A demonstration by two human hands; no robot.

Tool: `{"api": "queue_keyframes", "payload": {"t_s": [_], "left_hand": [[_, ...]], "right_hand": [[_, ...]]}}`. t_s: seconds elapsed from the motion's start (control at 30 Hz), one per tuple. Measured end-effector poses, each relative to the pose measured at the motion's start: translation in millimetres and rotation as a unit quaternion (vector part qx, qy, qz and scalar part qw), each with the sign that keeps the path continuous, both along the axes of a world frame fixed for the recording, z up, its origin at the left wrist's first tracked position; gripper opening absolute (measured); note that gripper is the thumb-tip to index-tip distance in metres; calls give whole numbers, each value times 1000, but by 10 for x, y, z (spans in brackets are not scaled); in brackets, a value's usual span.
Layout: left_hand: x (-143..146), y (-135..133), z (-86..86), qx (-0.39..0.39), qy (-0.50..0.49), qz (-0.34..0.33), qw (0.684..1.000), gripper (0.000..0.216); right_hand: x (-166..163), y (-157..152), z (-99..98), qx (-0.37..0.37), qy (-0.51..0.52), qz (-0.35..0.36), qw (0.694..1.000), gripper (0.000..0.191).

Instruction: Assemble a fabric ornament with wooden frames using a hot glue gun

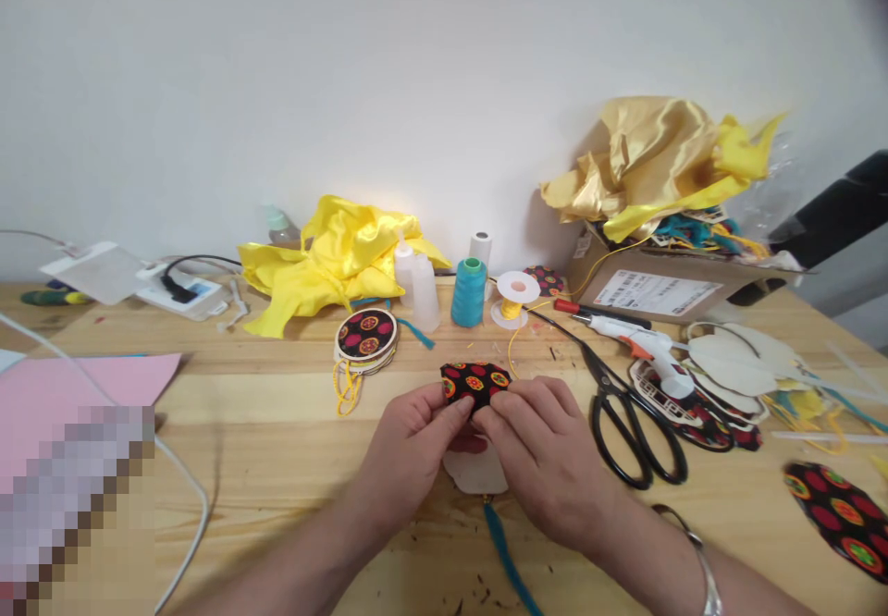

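Observation:
Near the middle of the wooden table, my left hand (420, 436) and my right hand (545, 449) pinch a black patterned fabric piece (475, 380) between them. Red and orange round motifs cover the cloth. Thumbs and fingertips of both hands are closed on its lower edge. Just under the cloth, partly covered by my hands, lies a pale flat shape (478, 473) with a reddish patch at its top. A teal tassel (505, 551) trails from its bottom edge toward me. A bangle (704, 570) circles my right wrist.
Black-handled scissors (628, 431) and a white glue gun (645, 343) lie to the right. Behind stand a teal thread cone (469, 294), a yellow thread spool (514, 297) and a bottle (425, 297). A cardboard box (652, 278) holds fabric. A cable (201, 496) crosses at left.

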State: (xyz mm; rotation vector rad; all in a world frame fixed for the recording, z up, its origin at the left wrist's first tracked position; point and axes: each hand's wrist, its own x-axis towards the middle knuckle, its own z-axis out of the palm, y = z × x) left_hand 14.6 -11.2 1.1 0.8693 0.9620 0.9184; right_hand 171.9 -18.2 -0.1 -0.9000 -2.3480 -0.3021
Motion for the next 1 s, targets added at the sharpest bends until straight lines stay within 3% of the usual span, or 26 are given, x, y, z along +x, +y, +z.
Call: {"api": "queue_keyframes", "payload": {"t_s": [0.4,1.0], "left_hand": [[10,-14,-7,13,23,-1,1000,20],[-9,20,27,7,16,17,1000,14]], "right_hand": [[-32,-10,-40,-8,-28,-28,999,21],[-40,-10,-61,-91,23,11,996,18]]}}
